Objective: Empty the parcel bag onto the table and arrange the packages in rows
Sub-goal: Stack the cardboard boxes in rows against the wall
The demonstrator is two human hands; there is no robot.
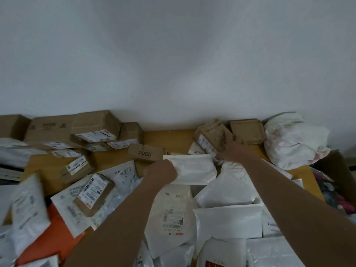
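A white soft package [192, 168] is held above the table [169, 137], near its middle. The left hand [160, 173] grips its left end with curled fingers, and the right hand [232, 152] pinches its right end. Under it lie many white mailer bags [227, 189], overlapping, too many to count. A small box marked PUCO [145, 152] stands just behind. Brown boxes [94, 124] are stacked along the wall [173, 54] at left; two more brown boxes [247, 131] and a bulky white bag [294, 141] are at right.

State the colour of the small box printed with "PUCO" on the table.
Brown cardboard with dark lettering: the PUCO box, seen best in the head view.
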